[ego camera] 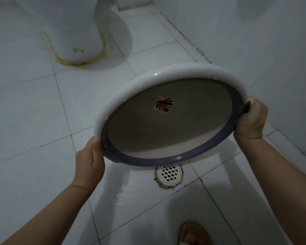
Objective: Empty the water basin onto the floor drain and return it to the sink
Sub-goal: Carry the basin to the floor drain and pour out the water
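A round water basin (170, 128), white outside with a purple rim and a leaf mark on its bottom, is tipped steeply so its inside faces me. No water shows inside it. My left hand (90, 163) grips the ribbed purple handle at its lower left. My right hand (251, 119) holds the opposite handle at the right. The basin's low edge hangs just above the white grated floor drain (168, 174). The tiles around the drain are wet and shiny. The sink is out of view.
A white toilet base (74, 32) with stained sealant stands at the upper left. A tiled wall (254, 50) runs along the right. My sandalled foot (193, 234) is at the bottom, right of centre.
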Demonstrator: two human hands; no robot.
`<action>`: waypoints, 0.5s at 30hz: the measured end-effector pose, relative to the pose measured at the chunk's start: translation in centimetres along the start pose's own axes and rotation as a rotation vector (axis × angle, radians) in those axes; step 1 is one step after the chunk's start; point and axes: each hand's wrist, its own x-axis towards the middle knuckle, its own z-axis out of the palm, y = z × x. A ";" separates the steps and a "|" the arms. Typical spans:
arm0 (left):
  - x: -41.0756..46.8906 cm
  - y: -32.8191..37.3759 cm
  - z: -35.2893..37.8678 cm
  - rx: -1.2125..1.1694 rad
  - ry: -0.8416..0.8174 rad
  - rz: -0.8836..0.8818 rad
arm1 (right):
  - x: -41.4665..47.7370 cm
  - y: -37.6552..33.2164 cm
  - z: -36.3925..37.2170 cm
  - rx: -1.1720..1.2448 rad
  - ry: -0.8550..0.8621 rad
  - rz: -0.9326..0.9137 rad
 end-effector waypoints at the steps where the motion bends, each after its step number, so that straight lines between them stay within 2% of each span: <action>1: 0.1 0.1 0.0 -0.002 0.009 -0.010 | -0.1 0.0 0.1 -0.022 -0.004 0.011; 6: 0.3 -0.1 0.3 0.007 0.010 -0.047 | -0.4 -0.6 0.7 0.029 -0.050 0.158; 9: 0.6 -0.1 0.4 -0.047 0.025 -0.074 | 0.0 -1.0 1.5 0.156 -0.046 0.353; 12: 1.8 0.1 0.5 -0.108 0.067 -0.190 | 0.5 -1.3 2.4 0.345 -0.036 0.546; 15: 4.1 0.3 0.8 -0.151 0.070 -0.346 | 1.4 -1.3 3.5 0.373 -0.147 0.680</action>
